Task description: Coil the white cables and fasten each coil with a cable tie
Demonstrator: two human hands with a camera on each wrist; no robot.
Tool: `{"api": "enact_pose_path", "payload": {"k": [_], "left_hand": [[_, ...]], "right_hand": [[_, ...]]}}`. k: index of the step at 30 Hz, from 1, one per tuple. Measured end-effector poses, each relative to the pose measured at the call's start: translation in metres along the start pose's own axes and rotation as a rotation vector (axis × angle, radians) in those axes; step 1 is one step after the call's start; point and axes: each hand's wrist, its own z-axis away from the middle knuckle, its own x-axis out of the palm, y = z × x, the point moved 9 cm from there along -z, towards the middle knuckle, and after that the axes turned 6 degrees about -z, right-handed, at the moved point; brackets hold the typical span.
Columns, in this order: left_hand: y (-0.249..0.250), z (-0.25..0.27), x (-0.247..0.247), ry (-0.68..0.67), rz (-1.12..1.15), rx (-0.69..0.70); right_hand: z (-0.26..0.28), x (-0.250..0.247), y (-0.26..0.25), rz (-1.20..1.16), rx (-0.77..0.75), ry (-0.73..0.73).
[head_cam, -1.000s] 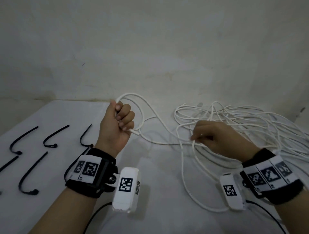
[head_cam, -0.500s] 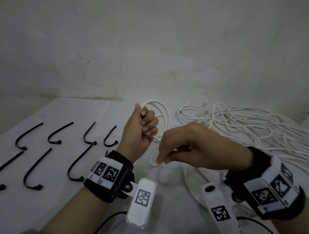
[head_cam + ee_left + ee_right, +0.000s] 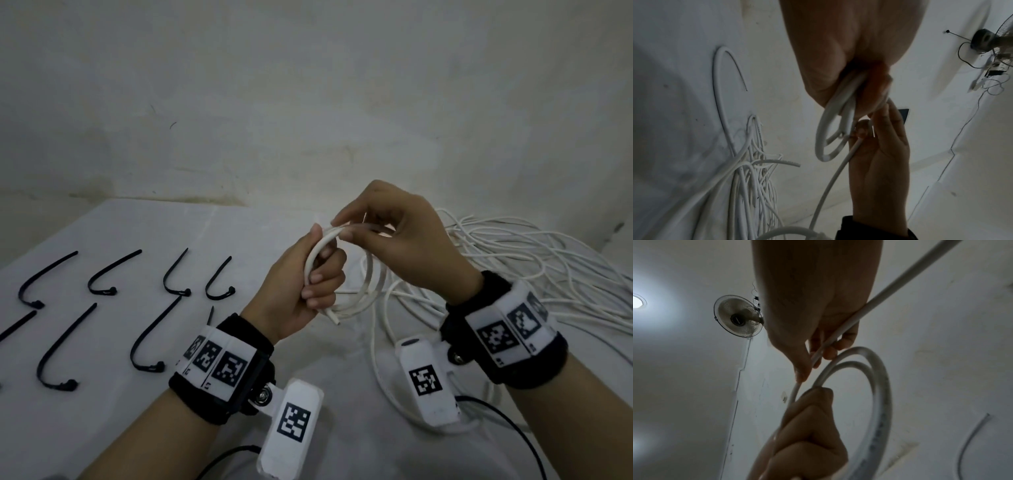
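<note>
White cable coil (image 3: 368, 274) gripped by left hand (image 3: 301, 284) (fist); right hand (image 3: 400, 240) pinches it.

Head view downward, wrist views upward, close

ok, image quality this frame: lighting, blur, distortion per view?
Head view: dim, even light, mild wide-angle bend, cable ties sharp. Left wrist view: left hand close, dark and soft. Right wrist view: backlit by ceiling lamp, right hand near silhouette, cable coil blurred.

White table (image 3: 102, 428); stained wall (image 3: 308, 102); wall fan (image 3: 737, 318); perhaps ceiling lamp (image 3: 637, 301).
</note>
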Motion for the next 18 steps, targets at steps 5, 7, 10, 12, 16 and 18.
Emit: {"api": "enact_pose_path", "payload": {"k": [5,7,10,12,16,18], "left_hand": [[0.006,0.002,-0.007,0.023,0.042,0.008],[0.008,0.003,-0.008,0.038,0.044,0.020],[0.009,0.005,-0.009,0.055,-0.032,0.025],[0.010,0.005,-0.009,0.074,-0.144,0.034],[0.012,0.006,-0.011,0.121,-0.181,0.054],[0.015,0.005,-0.016,0.148,-0.091,0.073]], "right_hand": [[0.002,0.007,0.008,0.107,-0.010,0.057],[0.001,0.015,0.011,0.040,0.025,0.000],[-0.001,0.016,0.008,0.108,-0.023,-0.015],[-0.002,0.015,0.005,0.170,-0.065,-0.002],[0.001,0.014,0.015,0.135,0.002,-0.068],[0.007,0.007,0.028,0.108,0.110,-0.133]]}}
